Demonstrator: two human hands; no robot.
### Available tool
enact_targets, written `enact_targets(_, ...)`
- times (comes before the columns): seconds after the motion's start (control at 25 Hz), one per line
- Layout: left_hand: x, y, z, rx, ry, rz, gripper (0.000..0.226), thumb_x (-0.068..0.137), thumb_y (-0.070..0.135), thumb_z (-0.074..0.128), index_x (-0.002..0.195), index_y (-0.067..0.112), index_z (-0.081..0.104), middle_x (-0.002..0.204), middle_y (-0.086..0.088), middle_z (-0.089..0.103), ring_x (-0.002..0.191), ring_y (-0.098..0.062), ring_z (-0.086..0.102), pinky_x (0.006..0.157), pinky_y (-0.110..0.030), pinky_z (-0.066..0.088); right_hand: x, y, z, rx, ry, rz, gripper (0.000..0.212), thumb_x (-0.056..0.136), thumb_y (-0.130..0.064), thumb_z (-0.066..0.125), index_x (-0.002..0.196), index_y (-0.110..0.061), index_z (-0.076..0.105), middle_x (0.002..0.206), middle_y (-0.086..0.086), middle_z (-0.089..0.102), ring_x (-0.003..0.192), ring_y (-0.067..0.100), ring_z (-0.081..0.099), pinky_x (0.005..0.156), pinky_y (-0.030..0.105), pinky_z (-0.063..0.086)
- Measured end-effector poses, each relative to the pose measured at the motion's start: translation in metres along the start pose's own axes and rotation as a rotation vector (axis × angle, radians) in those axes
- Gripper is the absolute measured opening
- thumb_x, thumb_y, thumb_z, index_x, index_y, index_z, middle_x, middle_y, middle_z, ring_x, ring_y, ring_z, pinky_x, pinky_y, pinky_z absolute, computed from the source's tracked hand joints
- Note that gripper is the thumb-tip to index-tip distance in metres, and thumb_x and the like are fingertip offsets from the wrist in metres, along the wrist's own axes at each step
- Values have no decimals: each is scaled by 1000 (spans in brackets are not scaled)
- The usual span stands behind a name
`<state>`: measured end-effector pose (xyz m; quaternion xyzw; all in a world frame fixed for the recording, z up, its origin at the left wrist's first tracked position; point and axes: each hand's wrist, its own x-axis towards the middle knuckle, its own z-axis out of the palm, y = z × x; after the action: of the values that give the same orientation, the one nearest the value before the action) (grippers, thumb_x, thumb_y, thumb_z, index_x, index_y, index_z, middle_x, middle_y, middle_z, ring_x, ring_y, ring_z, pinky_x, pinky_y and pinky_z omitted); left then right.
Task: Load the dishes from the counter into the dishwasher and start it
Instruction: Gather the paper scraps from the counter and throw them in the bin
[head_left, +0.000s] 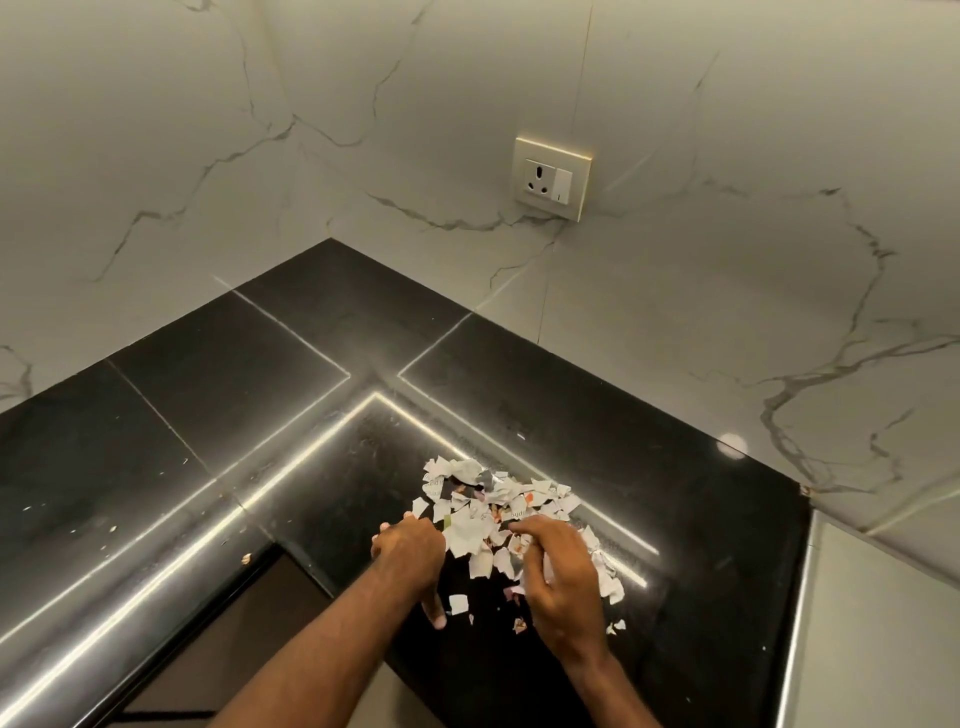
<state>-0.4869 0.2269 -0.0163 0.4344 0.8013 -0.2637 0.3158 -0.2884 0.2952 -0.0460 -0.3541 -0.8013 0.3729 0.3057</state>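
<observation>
Touching paper bits (485, 501) on black counter (260, 374) | left hand (410, 551) curled, bits just right of it | right hand (563, 587) curled over bits | cannot tell if either grips.

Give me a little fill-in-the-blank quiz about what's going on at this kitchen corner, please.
1. The left hand and right hand are both at a pile of torn ___.
2. The pile lies on a glossy ___ countertop.
3. On the marble wall, the plate holds a switch and a ___.

Missing words: paper; black; socket
</observation>
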Motion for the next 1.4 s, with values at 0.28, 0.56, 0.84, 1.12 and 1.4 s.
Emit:
enact_targets(0.28,-1,9,-5,-7,-60,-44,111,68,65,85,152,6,41,164,-27,23,144,-56,31,107,-66,44,2,40,11,-232,-89,281,73,104,-70,14,166,-34,1,174,-16,-4,158,-1,-5,131,43,6)
enact_targets(0.56,-15,-4,4,3,74,37,105,53,85,79,121,5,67,137,-17,59,131,-39,51,104,-55,50,20,12,19,-105,-180,158,64,104,-69,20,163,-42,23,168,-22,19,155,2,7,125,42,7)
enact_targets(0.84,-32,-6,-1,4,119,23,102,59,83,76,124,5,67,140,-15,57,125,-31,56,107,-50,48,88,50,20,-172,-353,183,75,101,-77,6,165,-37,11,173,-9,11,159,8,5,131,51,9)
enact_targets(1.12,-41,-17,17,-126,200,0,135,58,82,78,154,-3,35,165,-23,24,148,-43,32,114,-52,42,94,15,24,-36,-608,0,65,106,-67,17,163,-38,23,168,-17,22,152,-2,16,123,33,15)
enact_targets(1.4,-37,-19,35,-281,206,-53,158,55,80,82,161,1,-5,169,-25,3,156,-40,15,123,-51,30,140,-7,76,-82,-843,-117,70,106,-70,17,165,-33,23,171,-10,20,156,2,14,131,45,15)
